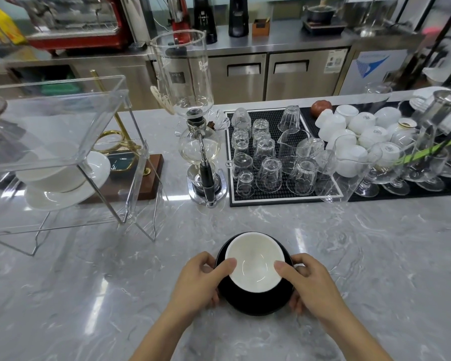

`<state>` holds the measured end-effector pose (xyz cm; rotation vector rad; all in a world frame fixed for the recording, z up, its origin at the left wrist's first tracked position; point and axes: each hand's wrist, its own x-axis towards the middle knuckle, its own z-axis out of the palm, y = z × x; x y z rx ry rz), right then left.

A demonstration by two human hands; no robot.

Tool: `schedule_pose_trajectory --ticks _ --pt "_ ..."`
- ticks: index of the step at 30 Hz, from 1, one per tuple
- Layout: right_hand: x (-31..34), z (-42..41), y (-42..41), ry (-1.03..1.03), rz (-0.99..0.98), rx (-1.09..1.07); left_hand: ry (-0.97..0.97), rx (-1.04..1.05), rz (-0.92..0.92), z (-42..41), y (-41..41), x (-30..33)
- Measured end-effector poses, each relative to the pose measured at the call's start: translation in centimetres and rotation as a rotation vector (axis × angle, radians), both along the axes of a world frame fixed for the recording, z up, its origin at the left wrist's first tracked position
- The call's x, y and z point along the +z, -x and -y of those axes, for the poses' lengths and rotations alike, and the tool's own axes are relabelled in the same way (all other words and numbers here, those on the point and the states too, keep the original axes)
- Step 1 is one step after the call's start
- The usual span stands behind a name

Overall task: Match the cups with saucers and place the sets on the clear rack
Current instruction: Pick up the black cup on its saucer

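A cup (255,264), white inside and black outside, sits on a black saucer (255,300) at the near middle of the grey marble counter. My left hand (201,280) grips the set's left side, thumb on the cup's rim. My right hand (313,282) grips the right side, thumb on the rim too. The clear rack (63,142) stands at the left, two-tiered, with white saucers (63,178) stacked on its lower level. More white cups (362,126) lie upturned at the far right.
A glass siphon coffee maker (198,142) stands between the rack and a black mat (279,196) with several upturned glasses. Stemmed glasses (391,168) crowd the right. A wooden base with a gold stand (141,175) sits behind the rack.
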<state>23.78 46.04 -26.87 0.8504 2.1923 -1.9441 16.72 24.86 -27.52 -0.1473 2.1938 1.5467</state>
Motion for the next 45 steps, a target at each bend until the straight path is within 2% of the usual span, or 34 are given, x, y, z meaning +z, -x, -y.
schedule_pose_trajectory --ticks 14,31,45 --pt "3.3 2.1 0.2 0.013 -0.118 0.029 -0.164 0.152 -0.097 1.8 -1.5 3.0" --pt "8.1 6.9 0.0 0.053 -0.222 0.168 -0.205 0.345 -0.255 6.7 -4.8 8.0" --pt "14.0 8.8 0.7 0.05 -0.426 0.23 -0.275 0.37 -0.455 8.8 -4.8 13.8"
